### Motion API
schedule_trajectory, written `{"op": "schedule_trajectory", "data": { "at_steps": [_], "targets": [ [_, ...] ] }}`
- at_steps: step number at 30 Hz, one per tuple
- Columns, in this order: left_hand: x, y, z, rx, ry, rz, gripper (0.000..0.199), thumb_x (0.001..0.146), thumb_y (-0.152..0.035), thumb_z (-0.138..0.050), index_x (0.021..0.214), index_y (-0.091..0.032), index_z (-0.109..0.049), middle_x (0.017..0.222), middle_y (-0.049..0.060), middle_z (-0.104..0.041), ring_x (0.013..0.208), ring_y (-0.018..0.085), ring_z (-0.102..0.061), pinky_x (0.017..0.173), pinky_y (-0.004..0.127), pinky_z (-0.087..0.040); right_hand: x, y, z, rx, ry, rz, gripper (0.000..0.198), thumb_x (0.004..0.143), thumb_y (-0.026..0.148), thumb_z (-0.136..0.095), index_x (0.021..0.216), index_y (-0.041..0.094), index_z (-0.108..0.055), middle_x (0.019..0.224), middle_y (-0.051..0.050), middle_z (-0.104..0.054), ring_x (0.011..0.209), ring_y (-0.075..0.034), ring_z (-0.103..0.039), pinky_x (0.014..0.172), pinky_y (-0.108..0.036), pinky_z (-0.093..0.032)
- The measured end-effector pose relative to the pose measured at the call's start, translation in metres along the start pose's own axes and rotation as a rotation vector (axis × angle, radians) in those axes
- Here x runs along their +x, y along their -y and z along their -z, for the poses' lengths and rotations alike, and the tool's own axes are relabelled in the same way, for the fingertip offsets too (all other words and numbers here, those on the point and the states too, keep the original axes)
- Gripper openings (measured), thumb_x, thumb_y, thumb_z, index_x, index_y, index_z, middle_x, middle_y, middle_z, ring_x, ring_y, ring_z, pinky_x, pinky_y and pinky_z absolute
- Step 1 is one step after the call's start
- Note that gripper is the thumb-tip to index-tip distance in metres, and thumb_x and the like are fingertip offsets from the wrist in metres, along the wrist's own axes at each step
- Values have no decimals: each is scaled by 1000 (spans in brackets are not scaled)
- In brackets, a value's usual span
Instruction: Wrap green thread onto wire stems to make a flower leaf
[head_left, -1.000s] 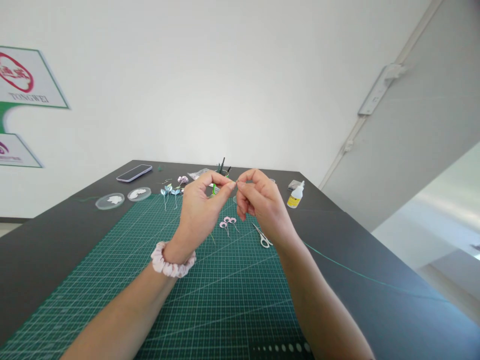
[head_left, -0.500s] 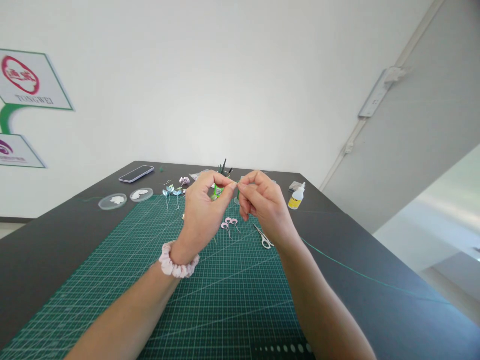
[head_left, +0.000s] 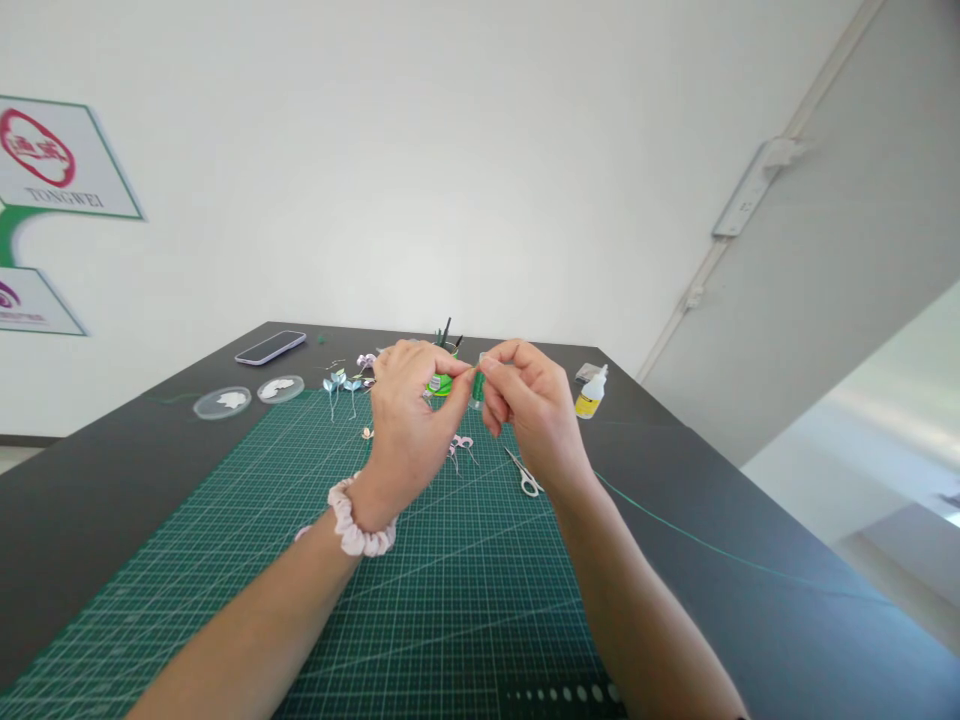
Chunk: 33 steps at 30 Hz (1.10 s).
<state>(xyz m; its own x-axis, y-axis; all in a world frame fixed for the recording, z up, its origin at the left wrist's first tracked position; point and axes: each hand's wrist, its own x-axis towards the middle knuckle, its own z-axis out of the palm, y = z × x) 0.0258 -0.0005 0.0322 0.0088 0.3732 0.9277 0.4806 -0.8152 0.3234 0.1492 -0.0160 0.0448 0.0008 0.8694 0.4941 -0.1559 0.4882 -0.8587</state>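
My left hand (head_left: 416, 410), with a pale pink scrunchie (head_left: 361, 525) round its wrist, is raised over the cutting mat, thumb and forefinger pinched. Close by on its right, my right hand (head_left: 529, 400) pinches too, its other fingers curled. Whatever lies between the fingertips is too thin to make out. A green spool (head_left: 478, 388) shows in the gap between the hands. Below them, small pink flowers on wire stems (head_left: 465, 443) lie on the green mat (head_left: 450, 600), partly hidden by my left hand. White-handled scissors (head_left: 528, 482) rest near my right wrist.
Blue flowers on stems (head_left: 339, 382) lie left of my hands. Two clear dishes with white pieces (head_left: 223, 403) and a phone (head_left: 271, 347) are further left. A glue bottle (head_left: 591, 393) stands at right; a green thread (head_left: 697, 542) trails across the dark table (head_left: 750, 590).
My left hand has rolled over slightly, with more of its back showing. The hands stay close together, and more of the green spool shows between them.
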Motion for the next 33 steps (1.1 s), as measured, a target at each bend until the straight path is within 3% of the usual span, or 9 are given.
{"op": "schedule_trajectory", "data": {
  "at_steps": [10,15,21,33],
  "targets": [
    [2,-5,3,-51,89,129,16,80,-18,-62,66,-23,-57,68,-1,-66,72,18,-56,80,39,-41,2,-4,0,-67,-50,38,13,82,22,-60,70,22,-52,40,12,-36,32,-5,-34,35,-23,-28],
    [10,-4,9,-312,282,393,4,76,-21,-63,72,-21,-62,73,2,-67,72,17,-59,72,34,-45,1,-2,5,-94,-34,51,14,80,22,-60,69,22,-52,43,10,-41,34,-5,-34,35,-23,-29],
    [18,1,13,-580,483,566,22,82,-27,-55,62,-21,-62,64,2,-60,65,15,-55,65,32,-44,4,0,11,-111,44,44,15,82,23,-60,68,21,-54,43,10,-43,35,-5,-36,35,-22,-30],
    [21,5,15,-766,569,719,19,72,-30,-65,55,-23,-66,61,3,-65,64,17,-57,71,34,-49,2,1,16,-142,180,62,15,87,25,-59,73,22,-55,43,10,-44,36,-6,-38,37,-22,-31]
  ]
}}
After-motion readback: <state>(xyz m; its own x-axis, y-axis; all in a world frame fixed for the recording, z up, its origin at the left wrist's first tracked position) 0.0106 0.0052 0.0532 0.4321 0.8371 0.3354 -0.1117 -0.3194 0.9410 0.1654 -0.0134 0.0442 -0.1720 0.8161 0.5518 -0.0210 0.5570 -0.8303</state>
